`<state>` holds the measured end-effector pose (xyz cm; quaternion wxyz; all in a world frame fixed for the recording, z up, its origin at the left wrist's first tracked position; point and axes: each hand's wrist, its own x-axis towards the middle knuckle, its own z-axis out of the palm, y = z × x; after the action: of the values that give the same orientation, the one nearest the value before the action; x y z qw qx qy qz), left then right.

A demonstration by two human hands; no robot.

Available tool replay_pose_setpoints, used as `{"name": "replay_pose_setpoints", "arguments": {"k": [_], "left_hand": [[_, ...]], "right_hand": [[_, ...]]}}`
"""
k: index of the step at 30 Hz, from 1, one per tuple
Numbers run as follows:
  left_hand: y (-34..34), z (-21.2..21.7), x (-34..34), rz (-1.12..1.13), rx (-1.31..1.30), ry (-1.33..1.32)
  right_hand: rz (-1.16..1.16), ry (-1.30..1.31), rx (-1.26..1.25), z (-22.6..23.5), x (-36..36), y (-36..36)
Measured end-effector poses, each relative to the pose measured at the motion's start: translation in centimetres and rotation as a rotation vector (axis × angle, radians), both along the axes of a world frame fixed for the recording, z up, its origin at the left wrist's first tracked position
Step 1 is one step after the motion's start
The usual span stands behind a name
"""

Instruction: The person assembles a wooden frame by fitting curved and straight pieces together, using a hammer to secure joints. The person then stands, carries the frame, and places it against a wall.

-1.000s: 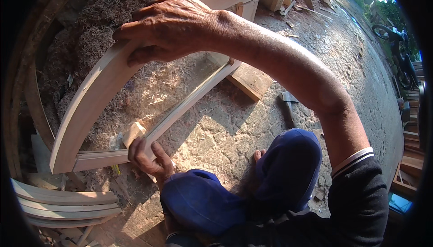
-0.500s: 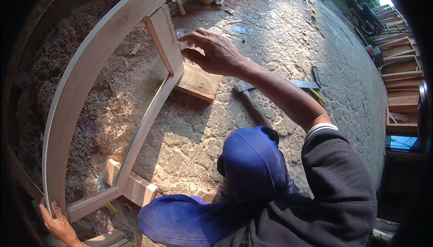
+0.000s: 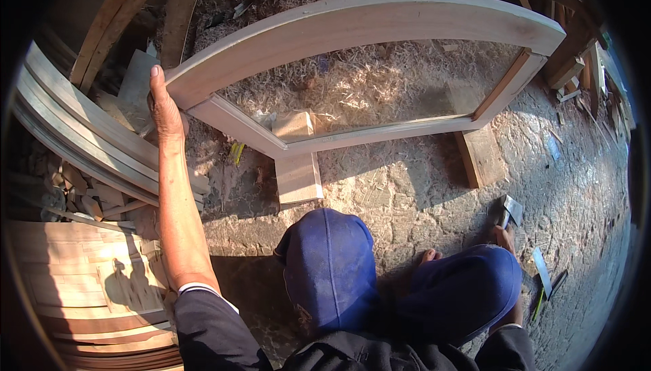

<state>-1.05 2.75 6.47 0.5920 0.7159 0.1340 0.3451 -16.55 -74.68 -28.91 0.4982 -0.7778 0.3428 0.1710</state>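
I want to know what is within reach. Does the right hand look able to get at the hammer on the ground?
Probably yes. The right hand lies low beside the knee, right next to the hammer on the stone ground, and nothing lies between them. Whether it touches the handle cannot be told.

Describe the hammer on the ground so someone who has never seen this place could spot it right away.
Start at the big arched wooden frame that the left hand grips at one end. Follow its other end down past the flat plank to the stone ground beside the person's blue-trousered knee. The hammer lies there, its metal head setting it apart from the pale wood offcuts around.
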Motion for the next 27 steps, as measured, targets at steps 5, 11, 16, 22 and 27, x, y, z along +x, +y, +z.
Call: {"name": "replay_pose_setpoints", "arguments": {"k": [5, 11, 16, 22, 27], "left_hand": [[-2.0, -1.7, 2.0, 0.054, -0.017, -0.156], [-0.2, -2.3, 3.5, -0.12, -0.199, -0.193], [0.3, -2.9, 4.2, -0.07, -0.264, -0.248], [-0.7, -2.2, 3.5, -0.055, -0.314, -0.223], [-1.3, -2.2, 3.6, -0.03, -0.306, -0.314]], "right_hand": [[-0.111, -0.16, 0.079, 5.8, 1.8, 3.3], [0.188, -0.971, 0.281, 21.9, 8.4, 14.4], [0.654, -0.989, -0.055, 37.6, 14.5, 25.8], [1.286, -1.228, -0.539, 46.0, 19.3, 42.3], [1.583, -1.44, -0.946, 47.9, 20.4, 49.0]]}}
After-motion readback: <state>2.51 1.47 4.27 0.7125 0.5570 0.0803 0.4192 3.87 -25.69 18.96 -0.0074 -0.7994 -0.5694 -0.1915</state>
